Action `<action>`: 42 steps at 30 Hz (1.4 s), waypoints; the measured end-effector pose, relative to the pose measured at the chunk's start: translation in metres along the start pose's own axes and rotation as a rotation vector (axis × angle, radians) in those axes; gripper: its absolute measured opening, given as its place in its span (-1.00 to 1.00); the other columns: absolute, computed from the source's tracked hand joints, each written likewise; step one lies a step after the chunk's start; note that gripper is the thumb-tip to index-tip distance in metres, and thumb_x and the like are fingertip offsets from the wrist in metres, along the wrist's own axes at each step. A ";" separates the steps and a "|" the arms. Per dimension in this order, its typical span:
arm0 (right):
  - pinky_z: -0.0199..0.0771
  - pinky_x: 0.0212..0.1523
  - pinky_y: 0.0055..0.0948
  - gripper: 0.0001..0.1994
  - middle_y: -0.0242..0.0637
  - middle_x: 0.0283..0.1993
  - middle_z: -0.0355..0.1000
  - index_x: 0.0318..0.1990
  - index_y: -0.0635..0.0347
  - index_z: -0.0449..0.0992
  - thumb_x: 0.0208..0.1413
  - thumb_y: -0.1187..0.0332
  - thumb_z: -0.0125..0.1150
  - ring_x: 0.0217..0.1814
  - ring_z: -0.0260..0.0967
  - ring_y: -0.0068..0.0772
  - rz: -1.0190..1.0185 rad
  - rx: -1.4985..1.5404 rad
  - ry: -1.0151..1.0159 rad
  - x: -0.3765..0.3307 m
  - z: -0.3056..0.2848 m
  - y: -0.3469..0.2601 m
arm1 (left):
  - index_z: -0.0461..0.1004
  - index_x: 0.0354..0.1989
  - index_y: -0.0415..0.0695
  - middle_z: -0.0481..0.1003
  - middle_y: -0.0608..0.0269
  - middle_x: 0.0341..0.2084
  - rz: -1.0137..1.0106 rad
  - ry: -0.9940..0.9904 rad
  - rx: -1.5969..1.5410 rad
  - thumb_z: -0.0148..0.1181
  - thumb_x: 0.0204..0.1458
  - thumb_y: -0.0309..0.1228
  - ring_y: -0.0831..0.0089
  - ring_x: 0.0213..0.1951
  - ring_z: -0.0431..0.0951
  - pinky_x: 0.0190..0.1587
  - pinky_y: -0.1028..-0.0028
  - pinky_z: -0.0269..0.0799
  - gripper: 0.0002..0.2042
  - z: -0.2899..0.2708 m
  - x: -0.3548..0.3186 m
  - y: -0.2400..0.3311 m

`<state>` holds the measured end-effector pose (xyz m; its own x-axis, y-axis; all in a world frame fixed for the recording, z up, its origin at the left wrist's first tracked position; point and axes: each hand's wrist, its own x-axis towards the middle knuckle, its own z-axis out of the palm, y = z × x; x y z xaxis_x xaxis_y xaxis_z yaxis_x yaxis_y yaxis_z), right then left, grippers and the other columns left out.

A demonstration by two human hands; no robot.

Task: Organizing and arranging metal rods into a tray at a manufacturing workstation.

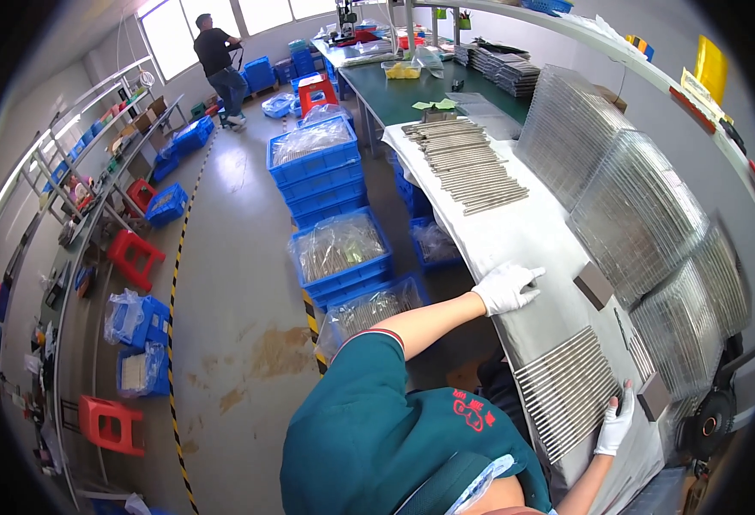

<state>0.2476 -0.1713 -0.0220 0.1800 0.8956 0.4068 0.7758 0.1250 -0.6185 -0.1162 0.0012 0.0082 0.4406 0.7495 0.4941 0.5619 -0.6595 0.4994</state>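
Observation:
My left hand (506, 287), in a white glove, lies flat with fingers spread on the white cloth (515, 232) near the bench's front edge and holds nothing. My right hand (615, 422), also gloved, rests on the near end of a row of thin metal rods (566, 390) laid side by side on the cloth; its fingers curl over the rods beside a small dark block (655, 396). A second dark block (594, 285) stands at the far end of that row, just right of my left hand.
More metal rods (468, 163) lie in rows farther along the cloth. Clear ribbed trays (635, 215) lean against the wall. Blue crates (317, 163) with bagged parts stack on the floor to the left, with red stools (133, 257). A person (221, 69) stands far off.

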 end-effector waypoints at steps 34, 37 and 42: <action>0.07 0.15 -0.39 -0.55 -0.17 0.09 0.25 0.09 0.21 0.24 0.06 0.22 0.04 0.15 0.15 -0.23 0.016 -0.074 -0.011 0.001 -0.004 -0.019 | 0.37 -0.12 -0.20 0.49 0.11 -0.43 -0.003 0.002 -0.024 0.07 -0.11 -0.31 0.21 -0.36 0.48 -0.26 0.36 0.38 -0.64 0.001 0.004 0.002; 0.07 0.15 -0.39 -0.55 -0.18 0.09 0.25 0.09 0.20 0.24 0.06 0.22 0.04 0.15 0.15 -0.24 0.026 -0.074 -0.007 0.001 -0.005 -0.019 | 0.38 -0.12 -0.20 0.49 0.12 -0.44 -0.002 0.003 -0.018 0.07 -0.11 -0.31 0.22 -0.36 0.48 -0.26 0.36 0.38 -0.64 0.001 0.005 0.003; 0.07 0.15 -0.40 -0.54 -0.16 0.09 0.25 0.10 0.21 0.24 0.06 0.21 0.04 0.14 0.16 -0.23 0.015 -0.069 -0.026 0.001 -0.004 -0.024 | 0.40 -0.15 -0.20 0.50 0.13 -0.45 -0.024 0.006 -0.020 0.08 -0.12 -0.31 0.23 -0.38 0.49 -0.28 0.37 0.38 -0.66 -0.001 0.002 0.001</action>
<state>0.2317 -0.1752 -0.0047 0.1768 0.9082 0.3793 0.8132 0.0822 -0.5761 -0.1151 0.0019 0.0107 0.4230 0.7648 0.4860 0.5581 -0.6424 0.5252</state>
